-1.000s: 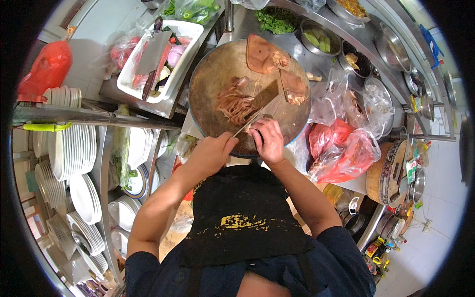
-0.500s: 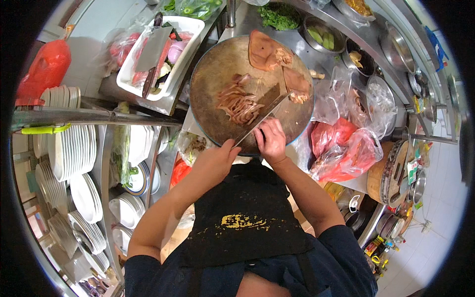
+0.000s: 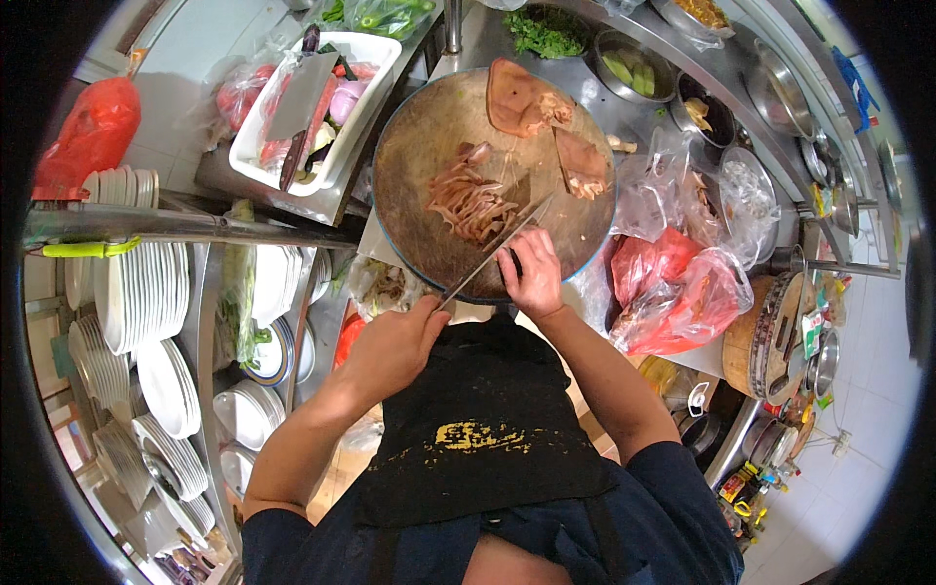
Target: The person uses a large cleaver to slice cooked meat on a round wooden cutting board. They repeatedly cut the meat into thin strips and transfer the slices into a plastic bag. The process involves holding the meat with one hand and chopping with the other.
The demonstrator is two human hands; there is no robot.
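My left hand (image 3: 402, 336) grips the handle of a cleaver (image 3: 495, 242), whose blade slants up and right over the near part of a round wooden chopping board (image 3: 405, 151). My right hand (image 3: 534, 276) rests at the board's near edge, right beside the blade, with its fingers bent and drawn together. What lies beneath those fingers is hidden. Left of the blade is a heap of brown meat strips (image 3: 470, 200). Two larger brown pieces lie on the far right of the board: a big slab of meat (image 3: 517, 97) and a smaller piece of meat (image 3: 581, 166).
Beyond the board to the left, a white tub (image 3: 242, 154) holds vegetables, with a second cleaver (image 3: 297, 102) across it. Plastic bags (image 3: 682, 292) crowd the right side. Metal bowls (image 3: 636, 63) stand at the back; stacked white plates (image 3: 146, 297) fill racks at left.
My left hand has drawn the cleaver back toward me and to the left, and its blade now stands more edge-on. My right hand stays almost in place.
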